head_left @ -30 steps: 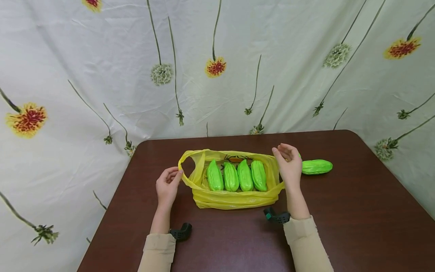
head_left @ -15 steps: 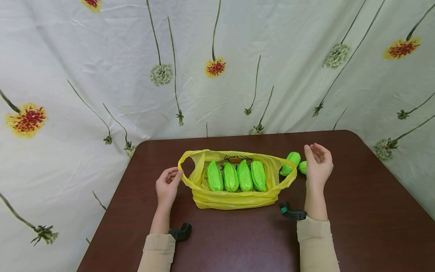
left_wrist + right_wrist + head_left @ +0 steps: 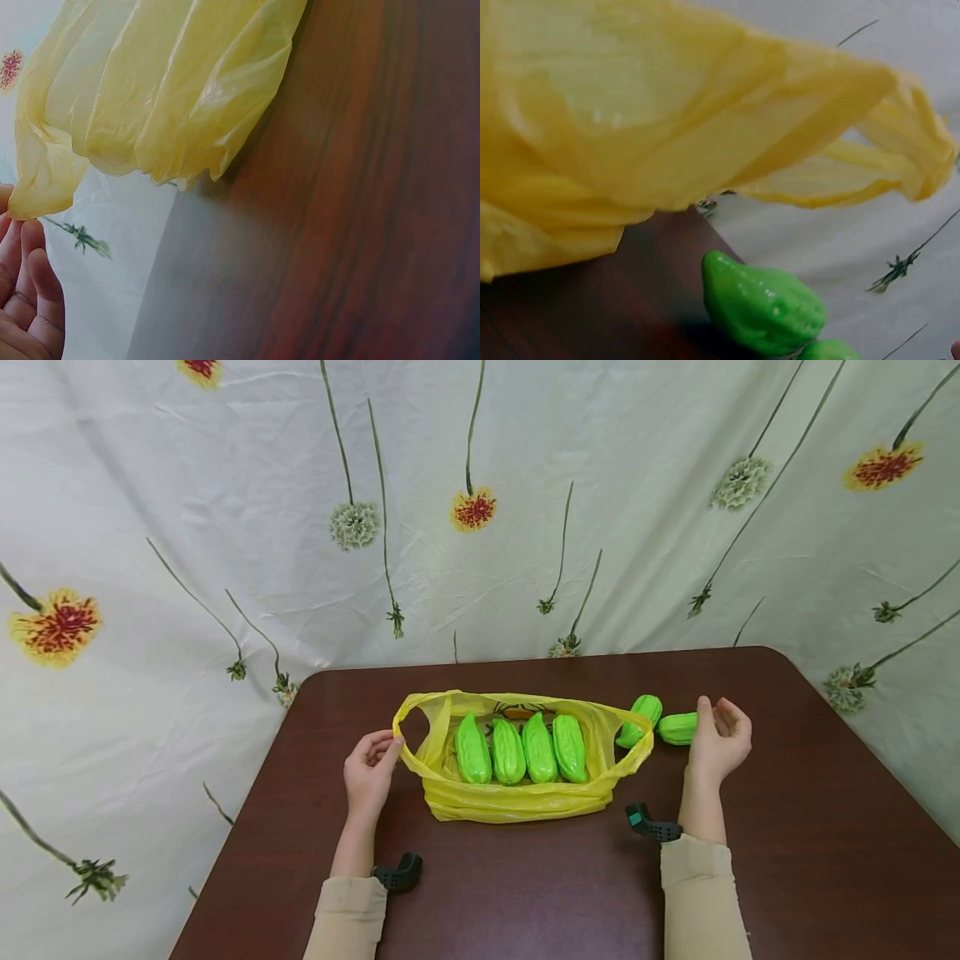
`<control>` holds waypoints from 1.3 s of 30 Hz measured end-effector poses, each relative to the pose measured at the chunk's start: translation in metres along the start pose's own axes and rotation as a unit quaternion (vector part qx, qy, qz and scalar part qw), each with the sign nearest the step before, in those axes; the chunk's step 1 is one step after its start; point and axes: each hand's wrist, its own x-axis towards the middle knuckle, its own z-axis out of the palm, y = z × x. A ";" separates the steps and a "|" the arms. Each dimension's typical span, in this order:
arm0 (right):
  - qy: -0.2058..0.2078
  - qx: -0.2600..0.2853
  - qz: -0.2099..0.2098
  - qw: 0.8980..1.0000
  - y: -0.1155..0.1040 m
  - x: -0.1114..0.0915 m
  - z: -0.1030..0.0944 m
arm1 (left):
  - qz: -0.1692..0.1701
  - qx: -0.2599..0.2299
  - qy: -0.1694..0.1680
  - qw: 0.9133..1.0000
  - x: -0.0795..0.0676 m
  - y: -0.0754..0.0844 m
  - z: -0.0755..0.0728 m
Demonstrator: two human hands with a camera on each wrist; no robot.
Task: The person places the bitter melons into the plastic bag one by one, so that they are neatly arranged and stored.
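A yellow plastic bag (image 3: pixel 517 806) lies on the table with its mouth spread wide. Inside it several bright green, ridged bitter gourds (image 3: pixel 510 752) stand side by side. My left hand (image 3: pixel 371 768) pinches the bag's left handle; the left wrist view shows the handle's end (image 3: pixel 49 187) between thumb and fingers. To the bag's right, thumb apart from the fingertips, my right hand (image 3: pixel 717 743) is at the right end of a loose bitter gourd (image 3: pixel 677 728), overlapping it. Another loose bitter gourd (image 3: pixel 642 718) shows partly through the right handle loop.
The dark brown table (image 3: pixel 517 885) has its back edge close to a pale flowered curtain (image 3: pixel 480 593). The bag's right handle (image 3: pixel 922 157) stands up without a hand on it. A black wrist camera (image 3: pixel 654 827) sits on the right wrist.
My right hand has left the bag's right handle and moved right, then slightly down to the loose gourd. The handle has swung outward to the right. The left hand keeps its hold.
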 end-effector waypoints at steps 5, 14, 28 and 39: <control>0.018 -0.024 0.032 0.999 0.011 0.004 -0.005 | 0.005 -0.001 -0.010 1.000 -0.006 0.018 0.000; 0.034 -0.031 0.058 0.997 0.026 0.009 -0.008 | 0.012 0.010 -0.010 1.000 -0.012 0.031 0.000; 0.023 -0.072 0.065 0.995 0.045 0.018 -0.009 | 0.009 -0.002 -0.015 1.000 -0.012 0.033 0.000; -0.014 -0.154 0.075 0.985 0.053 0.020 -0.011 | 0.007 -0.006 -0.017 1.000 -0.011 0.033 0.000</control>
